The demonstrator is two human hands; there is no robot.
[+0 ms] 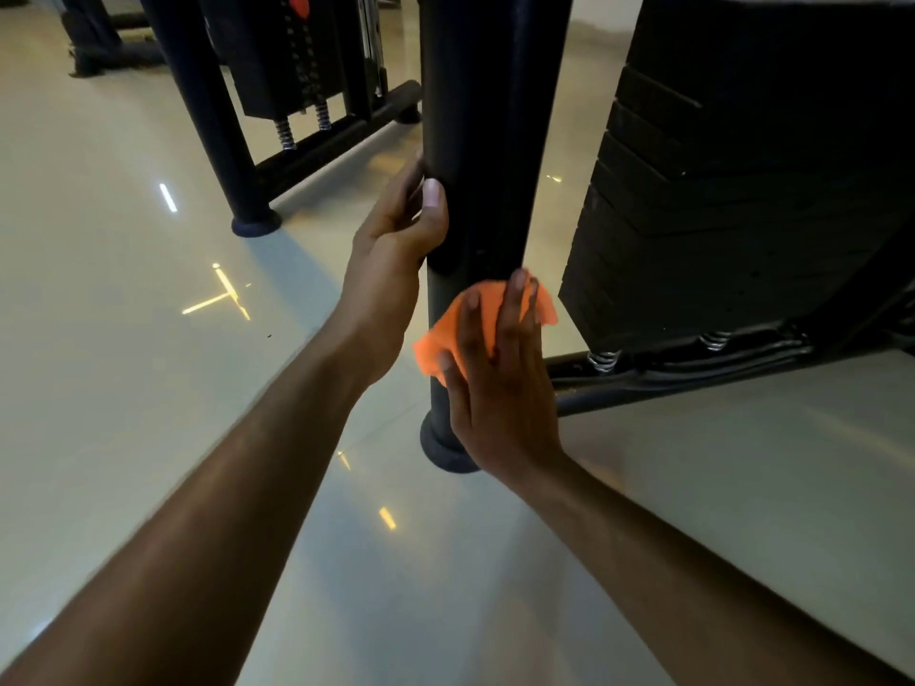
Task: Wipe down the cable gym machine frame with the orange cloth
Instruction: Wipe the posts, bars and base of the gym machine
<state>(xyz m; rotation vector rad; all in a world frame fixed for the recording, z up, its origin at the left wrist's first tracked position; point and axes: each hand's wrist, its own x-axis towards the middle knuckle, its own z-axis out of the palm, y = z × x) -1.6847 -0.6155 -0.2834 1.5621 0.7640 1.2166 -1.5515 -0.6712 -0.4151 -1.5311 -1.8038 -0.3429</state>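
Both hands are on the black frame post (490, 141) at frame centre: my left hand (396, 240) grasps its side, while my right hand (500, 378), fingers straight, presses the orange cloth (445, 339) flat against it lower down.

Two hands are in view: the left hand (396, 240) and the right hand (500, 388). There is one orange cloth (475, 319). Two black upright posts show, the near post (490, 116) and the far post (208, 116), each ending in one round foot. Two weight stacks appear, the right stack (742, 190) and the far stack (282, 56). Four coil springs are visible, two under each stack.
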